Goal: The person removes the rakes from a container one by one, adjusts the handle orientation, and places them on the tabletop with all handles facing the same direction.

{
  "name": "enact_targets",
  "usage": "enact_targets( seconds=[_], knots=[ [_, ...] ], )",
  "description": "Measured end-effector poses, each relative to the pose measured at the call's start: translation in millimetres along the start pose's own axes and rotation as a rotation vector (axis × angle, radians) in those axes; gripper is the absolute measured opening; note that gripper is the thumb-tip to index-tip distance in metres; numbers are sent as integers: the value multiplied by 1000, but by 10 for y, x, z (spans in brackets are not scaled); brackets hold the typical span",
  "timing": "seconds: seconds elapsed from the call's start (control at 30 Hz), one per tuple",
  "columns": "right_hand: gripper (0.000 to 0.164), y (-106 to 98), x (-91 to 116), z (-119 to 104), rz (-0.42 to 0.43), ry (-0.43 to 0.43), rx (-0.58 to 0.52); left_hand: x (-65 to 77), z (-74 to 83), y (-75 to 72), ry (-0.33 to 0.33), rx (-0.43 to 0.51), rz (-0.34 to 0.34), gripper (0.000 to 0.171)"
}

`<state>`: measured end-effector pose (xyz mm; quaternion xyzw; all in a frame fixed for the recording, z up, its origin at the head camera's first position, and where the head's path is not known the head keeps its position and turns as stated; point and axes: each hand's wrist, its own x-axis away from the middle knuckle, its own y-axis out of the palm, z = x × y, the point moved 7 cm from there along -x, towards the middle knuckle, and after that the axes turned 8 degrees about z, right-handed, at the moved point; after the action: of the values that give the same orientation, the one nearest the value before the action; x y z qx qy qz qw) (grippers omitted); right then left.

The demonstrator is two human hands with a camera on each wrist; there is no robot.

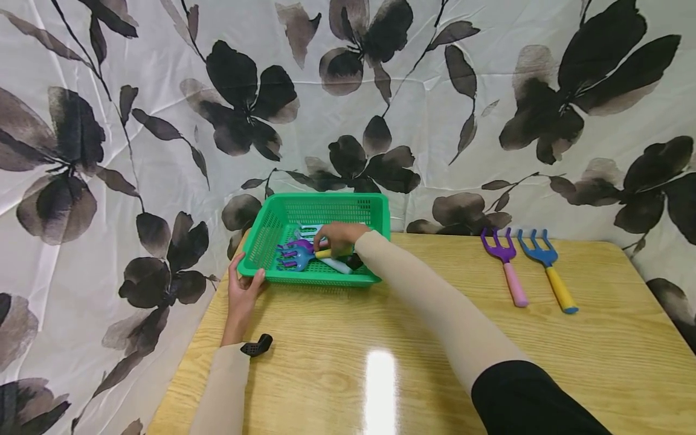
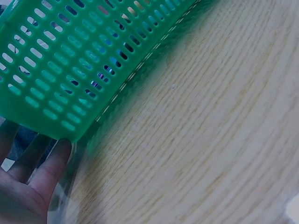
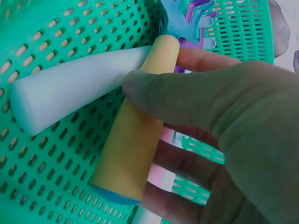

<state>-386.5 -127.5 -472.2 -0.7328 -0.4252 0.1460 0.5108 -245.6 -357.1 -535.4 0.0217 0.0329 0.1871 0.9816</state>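
Note:
My right hand (image 1: pixel 339 237) is inside the green basket (image 1: pixel 304 281), its thumb and fingers round the yellow handle of a blue hand rake (image 3: pixel 135 140). The rake's blue head lies over the basket's left half. Beneath it are a purple hand rake (image 1: pixel 301 243) and a tool with a pale blue handle (image 3: pixel 79 84); a pink handle (image 3: pixel 161 161) shows behind my right fingers. At the basket's front left corner, my left hand (image 1: pixel 243 296) rests against the outside, with spread, fairly straight fingers (image 2: pixel 51 165) touching the plastic.
To the right on the wooden table (image 1: pixel 413 338) lie a purple hand rake with a pink handle (image 1: pixel 505 266) and a blue one with a yellow handle (image 1: pixel 549 269), side by side. A flowered cloth (image 1: pixel 435 151) hangs behind the table and along its left.

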Motion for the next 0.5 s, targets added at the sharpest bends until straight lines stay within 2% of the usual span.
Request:
enact_targets(
  seconds=[0.23, 0.5],
  knots=[
    [43, -70, 59, -30, -21, 21, 30, -22, 40, 21, 11, -20, 4, 73],
    [45, -221, 97, -69, -36, -53, 63, 27, 149, 24, -53, -60, 8, 74]
  ],
)
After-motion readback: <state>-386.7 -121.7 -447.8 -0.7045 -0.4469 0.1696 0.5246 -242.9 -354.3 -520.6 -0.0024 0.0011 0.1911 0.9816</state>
